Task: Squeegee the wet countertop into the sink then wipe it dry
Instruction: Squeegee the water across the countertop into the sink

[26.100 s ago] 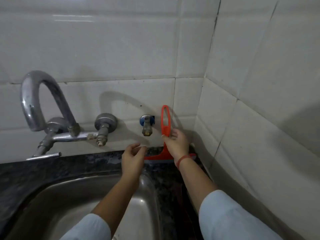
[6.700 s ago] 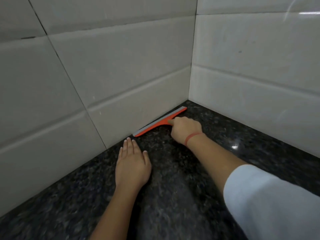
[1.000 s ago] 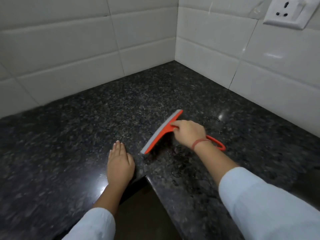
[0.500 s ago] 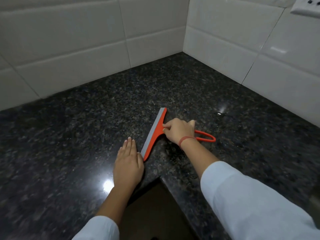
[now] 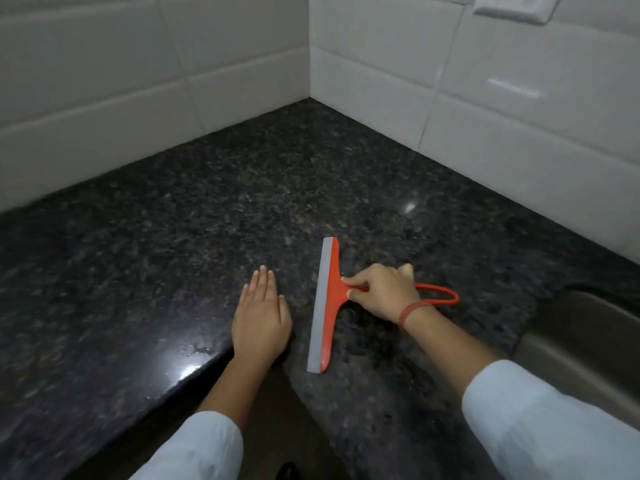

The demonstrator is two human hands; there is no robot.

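Observation:
An orange squeegee [image 5: 328, 299] with a grey rubber blade lies with its blade on the dark speckled granite countertop [image 5: 214, 209], the blade running nearly front to back. My right hand [image 5: 381, 292] is shut on its handle just behind the blade; the handle's loop sticks out to the right. My left hand [image 5: 261, 317] rests flat on the counter, fingers together, just left of the blade near the counter's inner front corner. The steel sink [image 5: 585, 337] shows at the right edge. A few water drops glint by my left hand.
White tiled walls [image 5: 485, 98] meet in a corner behind the counter. A white wall socket [image 5: 498, 5] sits at the top right. The counter's front edge forms an inner corner below my left hand, with the floor below it.
The squeegee has turned so its blade points more straight away from me and has shifted right, toward the sink. My left hand stays flat on the counter, and the sink has come into view.

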